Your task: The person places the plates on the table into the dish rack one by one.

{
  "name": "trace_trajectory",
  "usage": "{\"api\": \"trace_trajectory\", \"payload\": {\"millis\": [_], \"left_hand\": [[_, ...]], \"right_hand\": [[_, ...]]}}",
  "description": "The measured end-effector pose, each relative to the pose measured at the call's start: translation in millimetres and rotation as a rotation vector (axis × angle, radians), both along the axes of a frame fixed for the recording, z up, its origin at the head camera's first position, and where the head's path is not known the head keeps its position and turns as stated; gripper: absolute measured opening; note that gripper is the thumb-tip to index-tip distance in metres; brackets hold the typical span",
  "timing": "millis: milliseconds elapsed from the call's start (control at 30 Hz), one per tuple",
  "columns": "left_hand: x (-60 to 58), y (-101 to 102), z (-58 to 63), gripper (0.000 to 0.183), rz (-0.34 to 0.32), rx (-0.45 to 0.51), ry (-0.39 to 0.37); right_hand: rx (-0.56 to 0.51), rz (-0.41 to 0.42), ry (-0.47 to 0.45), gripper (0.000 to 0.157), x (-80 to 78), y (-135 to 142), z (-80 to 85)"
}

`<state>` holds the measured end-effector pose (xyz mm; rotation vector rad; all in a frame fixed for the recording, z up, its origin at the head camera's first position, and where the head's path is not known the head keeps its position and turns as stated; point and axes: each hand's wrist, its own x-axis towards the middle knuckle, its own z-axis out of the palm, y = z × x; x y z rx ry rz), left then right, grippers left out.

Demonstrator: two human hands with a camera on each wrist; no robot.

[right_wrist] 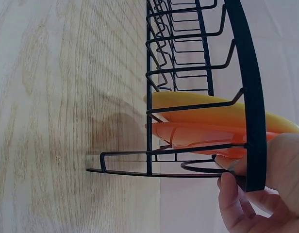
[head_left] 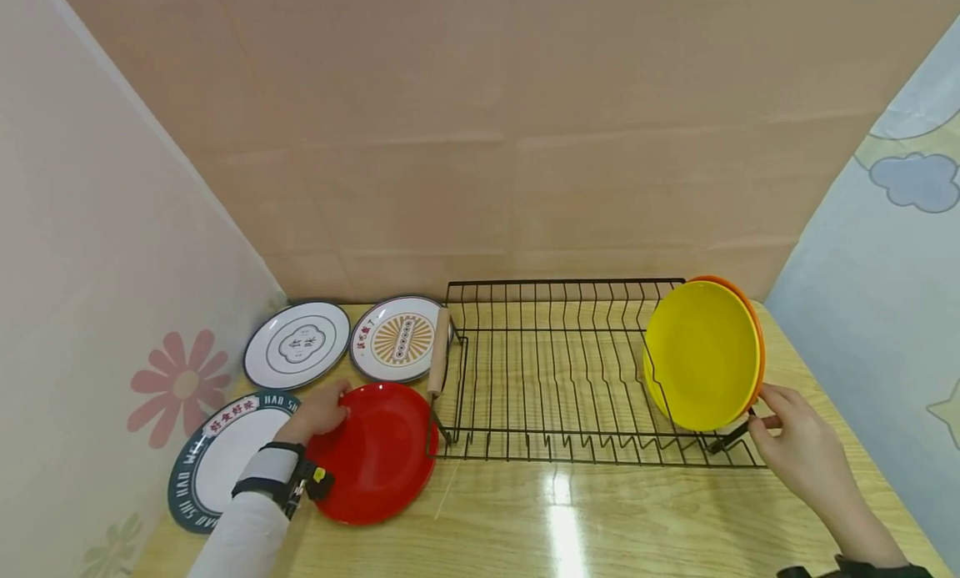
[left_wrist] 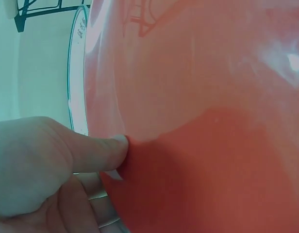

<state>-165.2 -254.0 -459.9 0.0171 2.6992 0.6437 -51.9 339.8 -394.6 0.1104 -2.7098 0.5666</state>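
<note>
My left hand [head_left: 318, 413] pinches the left rim of a red plate [head_left: 378, 461], with the thumb on its upper face and the fingers under the edge, as the left wrist view shows. The red plate lies left of a black wire dish rack [head_left: 566, 282]. My right hand [head_left: 804, 440] grips the rack's right end, its fingers around the black end frame [right_wrist: 255, 121]. Just beside those fingers, a yellow plate [head_left: 701, 357] and an orange plate [head_left: 760, 336] behind it stand on edge in the rack's right slots.
Two white patterned plates, one with a grey emblem [head_left: 277, 357] and one with an orange sunburst [head_left: 382, 357], lie at the back left. A green-rimmed plate [head_left: 232, 457] leans near the left wall. The rack's wooden handle [head_left: 439, 353] is beside the red plate. A paper wall [head_left: 480, 144] closes the back.
</note>
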Motion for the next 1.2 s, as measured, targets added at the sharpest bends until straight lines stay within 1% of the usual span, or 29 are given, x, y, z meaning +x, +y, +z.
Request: {"api": "trace_trajectory", "payload": {"millis": [167, 300, 433, 667, 1033, 1200], "left_hand": [[5.2, -2, 4.6, 0.016, -0.002, 0.041, 0.048], [10.0, -4, 10.0, 0.017, 0.001, 0.076, 0.056], [13.6, -8, 12.2, 0.015, 0.006, 0.089, 0.064], [17.6, -13, 10.9, 0.013, 0.027, 0.097, 0.077], [22.6, -18, 9.6, 0.013, 0.074, 0.115, 0.076], [26.3, -20, 11.9, 0.016, 0.117, 0.149, 0.055]], "right_hand": [[-0.001, -0.003, -0.009, 0.043, 0.4, 0, 0.3], [-0.003, -0.006, -0.015, 0.042, 0.5, 0, 0.5], [-0.004, -0.004, -0.009, 0.042, 0.2, 1, 0.5], [-0.003, -0.008, -0.012, 0.042, 0.2, 1, -0.5], [-0.006, -0.007, -0.005, 0.042, 0.5, 1, -0.8], [-0.010, -0.004, 0.004, 0.042, 0.6, 0, -0.3]]}}
